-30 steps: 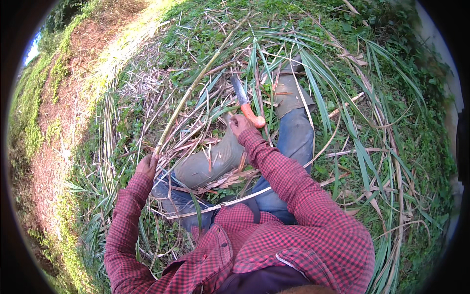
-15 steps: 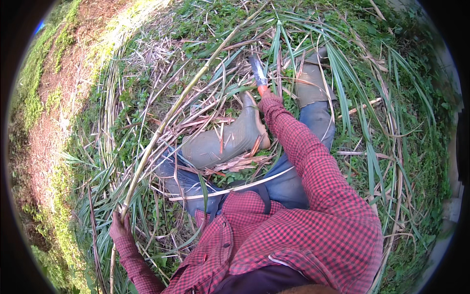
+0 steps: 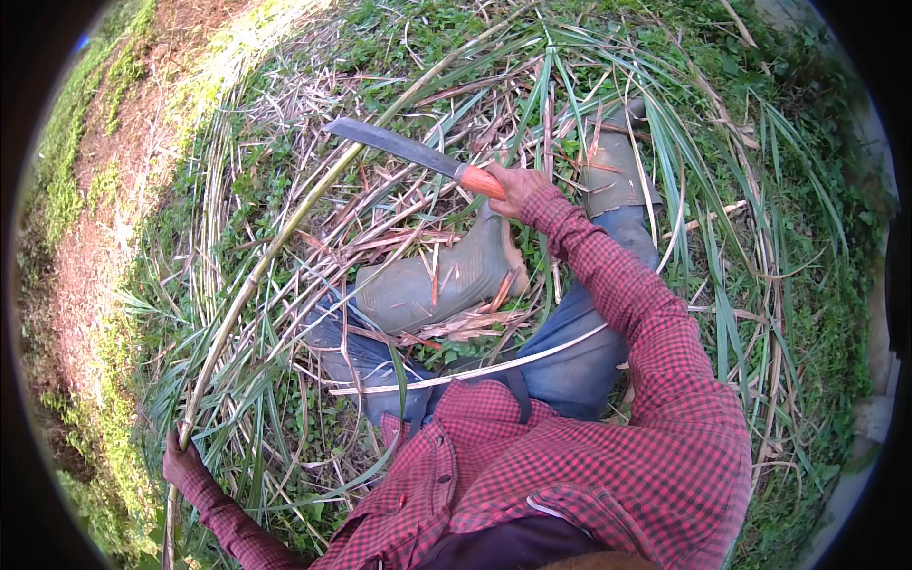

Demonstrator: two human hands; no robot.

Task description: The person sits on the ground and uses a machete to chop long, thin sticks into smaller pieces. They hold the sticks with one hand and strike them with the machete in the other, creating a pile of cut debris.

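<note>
A machete [image 3: 404, 147] with a long dark blade and an orange handle is gripped in my right hand [image 3: 520, 188], above my boots. Its blade points left, and its tip end crosses over a long yellowish-green cane stalk [image 3: 255, 274]; whether the two touch, I cannot tell. At the lower left, my left hand [image 3: 182, 461] is closed around the stalk's near part. From there the stalk rises in a bend to the upper middle. Dry strips and split cane pieces [image 3: 380, 223] lie under the blade.
My legs are bent on the grass, one grey-green boot [image 3: 437, 275] lying sideways and another boot [image 3: 608, 166] farther right. A pale strip [image 3: 475, 364] lies across my thighs. Long green leaves [image 3: 679, 190] spread at the right. Bare reddish soil [image 3: 100, 256] runs along the left.
My right hand has swung the machete from pointing away to pointing left over the stalk. My left hand has shifted left and nearer, taking the stalk's near part along.
</note>
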